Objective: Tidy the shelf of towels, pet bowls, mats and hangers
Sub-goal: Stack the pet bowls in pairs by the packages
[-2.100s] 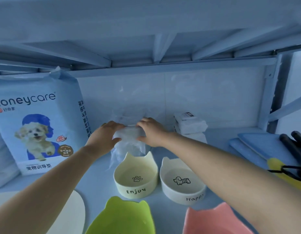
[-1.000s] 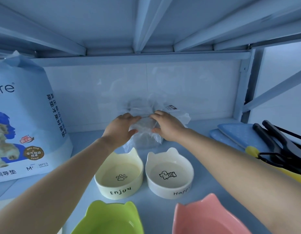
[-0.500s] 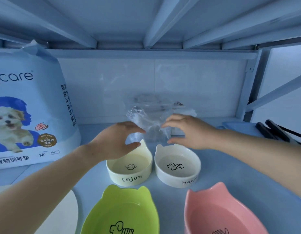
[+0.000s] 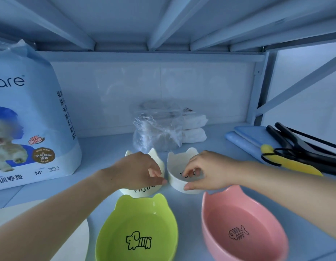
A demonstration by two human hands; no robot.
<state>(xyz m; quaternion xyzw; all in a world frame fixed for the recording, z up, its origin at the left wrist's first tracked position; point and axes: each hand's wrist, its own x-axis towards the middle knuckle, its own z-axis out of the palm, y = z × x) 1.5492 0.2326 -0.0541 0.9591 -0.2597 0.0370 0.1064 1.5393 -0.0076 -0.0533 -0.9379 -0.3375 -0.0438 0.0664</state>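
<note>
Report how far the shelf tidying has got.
Looks done: the clear bag stands at the back beside the folded towels. In hand: the left hand grips the cream bowl, the right hand pinches the rim of the white bowl. Left: the green bowl and pink bowl sit loose in front; the hangers lie in a heap on the blue mats.

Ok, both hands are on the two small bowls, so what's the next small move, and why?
Probably lift the white bowl with the right hand, which pinches its near rim, and nest it in the cream Enjoy bowl that the left hand grips. The two stand side by side and look alike in shape, so stacking would free room.
</note>
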